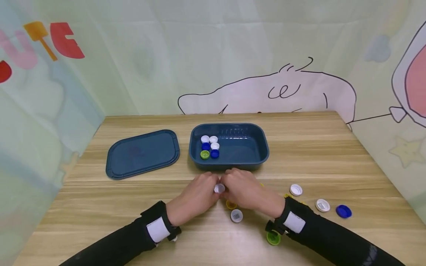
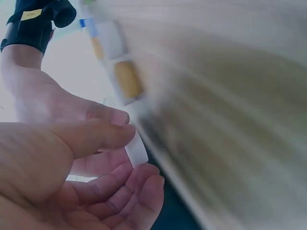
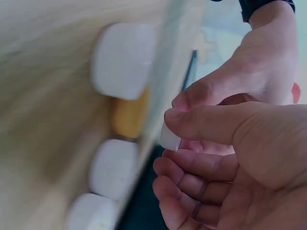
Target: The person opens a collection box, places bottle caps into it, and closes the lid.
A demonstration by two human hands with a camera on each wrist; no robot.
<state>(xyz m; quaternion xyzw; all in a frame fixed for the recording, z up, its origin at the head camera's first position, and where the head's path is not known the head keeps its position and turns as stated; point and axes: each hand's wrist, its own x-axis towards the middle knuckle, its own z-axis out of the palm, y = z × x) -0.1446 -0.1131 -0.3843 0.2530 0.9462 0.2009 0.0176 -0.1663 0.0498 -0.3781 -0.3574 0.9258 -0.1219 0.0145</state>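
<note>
A small white bottle cap [image 1: 219,188] is between my two hands, in front of the blue box. My left hand [image 1: 199,194] pinches its left side and my right hand [image 1: 243,188] pinches the other. The left wrist view shows the cap [image 2: 137,151] edge-on, under both thumb tips, with the left fingers curled below. In the right wrist view the cap [image 3: 170,139] is partly hidden behind the right thumb. An orange cap [image 1: 231,204] and another white cap [image 1: 236,215] lie on the table just below the right hand.
The blue box [image 1: 263,151] holds white, blue and green caps in two columns at its left end. Its flat lid [image 1: 143,154] lies to the left. Right of the hands are white caps [image 1: 296,190], a blue cap [image 1: 344,211] and a green cap [image 1: 273,238], some caps partly under the right forearm.
</note>
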